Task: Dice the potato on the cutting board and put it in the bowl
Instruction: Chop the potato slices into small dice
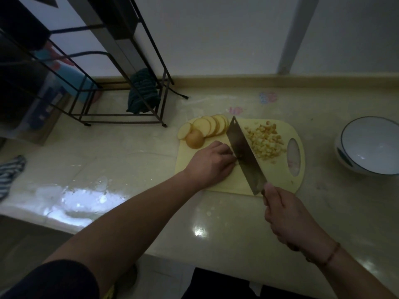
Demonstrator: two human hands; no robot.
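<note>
A pale yellow cutting board [233,182] lies on the counter. Round potato slices [210,126] fan out along its far left corner, beside a potato end piece [195,139]. A heap of diced potato [266,141] sits on the board's right half. My right hand [289,214] grips the handle of a cleaver [245,154], whose blade slants across the board. My left hand [212,162] rests on the board with fingers curled against the blade's left face, holding down potato pieces that are mostly hidden. A white bowl [354,165] with a dark rim stands empty at the right.
A black wire rack [121,115] stands at the back left of the counter with a dark striped cloth [143,93] hanging in it. A striped cloth [10,173] lies at the far left edge. The counter's front edge runs just below my arms.
</note>
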